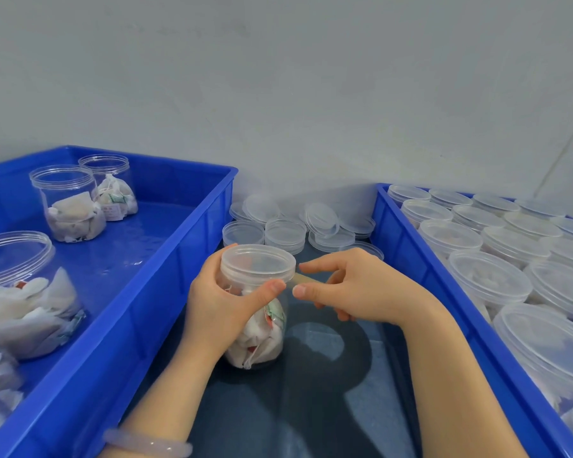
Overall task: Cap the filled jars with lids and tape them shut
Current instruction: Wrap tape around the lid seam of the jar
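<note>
A clear plastic jar filled with white sachets stands on the dark table between two blue crates, with a translucent lid on top. My left hand grips the jar just under the lid, thumb pressed at the lid's lower rim. My right hand pinches a strip of clear tape that runs from the lid's right side between my thumb and forefinger. The tape roll itself is hidden.
The left blue crate holds several uncapped filled jars. The right blue crate is packed with several capped jars. Loose lids lie piled against the wall behind the jar.
</note>
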`<act>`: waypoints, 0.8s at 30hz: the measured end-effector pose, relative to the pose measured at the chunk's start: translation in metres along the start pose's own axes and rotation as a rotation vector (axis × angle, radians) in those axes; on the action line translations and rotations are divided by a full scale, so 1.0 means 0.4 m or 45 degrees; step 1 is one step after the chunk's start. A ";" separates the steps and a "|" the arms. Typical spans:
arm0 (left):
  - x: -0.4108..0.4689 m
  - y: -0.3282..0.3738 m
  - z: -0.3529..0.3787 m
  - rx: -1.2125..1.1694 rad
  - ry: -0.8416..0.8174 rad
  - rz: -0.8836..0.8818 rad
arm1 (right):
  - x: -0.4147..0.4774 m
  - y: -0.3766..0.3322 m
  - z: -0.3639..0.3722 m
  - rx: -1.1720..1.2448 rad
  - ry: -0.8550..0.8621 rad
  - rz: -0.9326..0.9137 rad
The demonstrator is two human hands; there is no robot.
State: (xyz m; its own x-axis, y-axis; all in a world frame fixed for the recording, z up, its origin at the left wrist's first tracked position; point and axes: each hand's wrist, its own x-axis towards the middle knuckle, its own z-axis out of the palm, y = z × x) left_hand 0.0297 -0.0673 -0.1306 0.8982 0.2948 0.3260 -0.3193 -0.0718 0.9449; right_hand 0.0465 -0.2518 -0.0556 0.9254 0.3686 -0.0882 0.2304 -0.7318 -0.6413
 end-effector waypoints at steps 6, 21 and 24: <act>0.008 -0.003 -0.009 -0.160 -0.154 -0.125 | -0.003 0.000 -0.009 0.066 0.029 0.041; 0.001 -0.009 -0.007 -0.203 -0.284 -0.172 | -0.001 -0.002 -0.003 0.119 -0.018 0.060; 0.000 -0.014 -0.015 -0.164 -0.365 -0.177 | 0.003 -0.003 0.003 0.035 -0.052 0.032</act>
State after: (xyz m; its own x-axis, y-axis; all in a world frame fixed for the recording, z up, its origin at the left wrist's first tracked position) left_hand 0.0297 -0.0613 -0.1360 0.9784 0.0125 0.2063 -0.2067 0.0766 0.9754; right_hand 0.0469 -0.2498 -0.0558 0.9176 0.3738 -0.1350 0.1985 -0.7252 -0.6593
